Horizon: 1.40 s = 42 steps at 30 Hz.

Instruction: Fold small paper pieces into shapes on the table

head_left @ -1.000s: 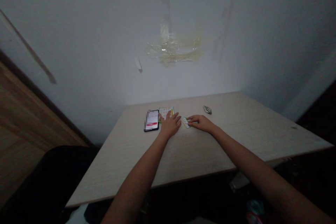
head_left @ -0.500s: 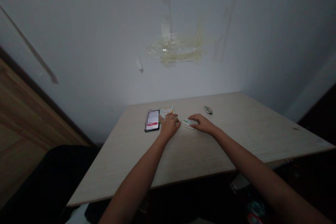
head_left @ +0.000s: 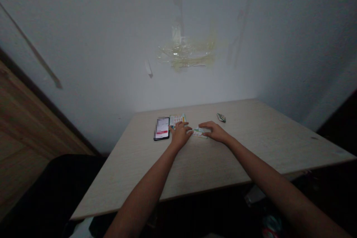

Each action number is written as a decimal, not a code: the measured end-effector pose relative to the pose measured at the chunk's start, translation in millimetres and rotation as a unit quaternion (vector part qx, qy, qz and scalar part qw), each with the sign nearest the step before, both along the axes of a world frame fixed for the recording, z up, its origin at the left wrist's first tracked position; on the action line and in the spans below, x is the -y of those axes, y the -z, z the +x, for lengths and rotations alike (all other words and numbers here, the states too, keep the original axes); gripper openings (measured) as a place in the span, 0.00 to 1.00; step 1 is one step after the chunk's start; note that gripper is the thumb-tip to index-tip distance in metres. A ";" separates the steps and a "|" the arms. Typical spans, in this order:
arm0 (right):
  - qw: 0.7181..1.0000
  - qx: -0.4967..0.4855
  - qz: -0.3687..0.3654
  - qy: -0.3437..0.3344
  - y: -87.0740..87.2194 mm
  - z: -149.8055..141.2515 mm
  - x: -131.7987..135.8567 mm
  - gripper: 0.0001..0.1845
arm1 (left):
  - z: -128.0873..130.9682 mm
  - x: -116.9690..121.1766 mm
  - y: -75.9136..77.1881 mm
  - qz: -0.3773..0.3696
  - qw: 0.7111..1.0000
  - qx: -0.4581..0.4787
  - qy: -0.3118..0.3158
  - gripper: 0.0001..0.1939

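A small printed paper piece (head_left: 200,134), white with green and coloured marks, lies between my hands on the table. My right hand (head_left: 216,132) has its right end between thumb and fingers. My left hand (head_left: 180,134) is spread out, palm down, with its thumb at the paper's left end. Under and beyond the left fingers lies a printed card or sheet (head_left: 177,118), partly covered by that hand. Just left of it is a phone (head_left: 164,128) with its screen lit. What is printed is too small to read.
A small crumpled green and white wrapper-like thing (head_left: 221,117) lies on the table (head_left: 251,148) beyond my right hand. Behind the table rises a wall (head_left: 111,63) with torn clear tape (head_left: 192,59). A dark shape (head_left: 64,182) stands at the left.
The paper piece has turned slightly between my hands, and its right end sits a little farther right. My hands have barely shifted. Phone, card and wrapper stay in place.
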State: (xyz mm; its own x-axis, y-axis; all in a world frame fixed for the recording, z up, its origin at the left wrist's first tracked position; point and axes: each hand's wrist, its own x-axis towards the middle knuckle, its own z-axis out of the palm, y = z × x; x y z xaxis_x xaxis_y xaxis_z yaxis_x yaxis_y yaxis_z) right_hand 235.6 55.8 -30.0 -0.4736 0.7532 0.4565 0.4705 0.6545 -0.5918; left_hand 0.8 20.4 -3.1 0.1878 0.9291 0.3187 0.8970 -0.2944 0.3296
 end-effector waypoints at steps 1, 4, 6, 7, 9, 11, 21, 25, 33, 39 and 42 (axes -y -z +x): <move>1.000 -0.004 0.000 -0.002 -0.7 -0.5 0.5 0.24 | 0.1 -0.5 0.5 -0.003 1.000 0.002 0.000 0.10; 1.000 -0.012 -0.004 -0.003 -1.8 -1.4 1.8 0.24 | -0.4 -2.9 2.8 -0.002 1.000 0.011 -0.004 0.08; 1.000 -0.015 -0.005 0.004 -1.1 -1.2 1.9 0.25 | -1.0 -4.6 4.3 0.003 1.000 0.017 -0.004 0.07; 1.000 -0.015 -0.004 0.009 -0.4 -0.9 1.7 0.26 | -1.3 -5.3 4.8 0.006 1.000 0.020 -0.003 0.07; 1.000 -0.018 0.001 0.022 1.3 0.1 0.6 0.27 | -1.6 -6.1 5.1 0.009 1.000 0.030 0.000 0.06; 0.999 -0.022 0.009 0.035 2.7 1.0 -1.0 0.26 | -1.5 -6.2 4.4 0.009 0.999 0.046 0.001 0.06; 0.997 -0.033 0.054 0.041 0.4 1.9 -4.5 0.05 | 1.3 -3.5 1.0 0.044 0.993 0.112 0.016 0.04; 0.993 -0.056 0.087 0.051 -5.2 1.7 -0.5 0.03 | 1.2 -0.8 -2.4 0.093 0.988 0.122 0.033 0.04; 0.989 -0.026 0.132 0.060 -13.6 2.7 4.3 0.03 | -0.3 -1.7 -1.3 0.113 0.990 0.085 0.032 0.06; 0.992 0.050 0.110 0.043 -5.3 4.2 -0.2 0.06 | 1.7 2.1 0.4 0.034 0.994 0.037 0.092 0.11; 0.989 0.072 0.108 0.063 -4.8 4.7 0.0 0.07 | 2.2 3.9 -0.1 0.007 0.993 -0.004 0.116 0.11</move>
State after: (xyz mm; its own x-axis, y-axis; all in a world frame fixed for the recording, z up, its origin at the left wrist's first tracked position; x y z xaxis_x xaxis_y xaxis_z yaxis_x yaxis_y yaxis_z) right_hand 240.4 55.8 -25.1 -0.4539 0.7030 0.5476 0.6266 0.6887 -0.3648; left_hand 3.1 16.6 -3.1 0.3992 0.8558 0.3291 0.8067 -0.4984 0.3176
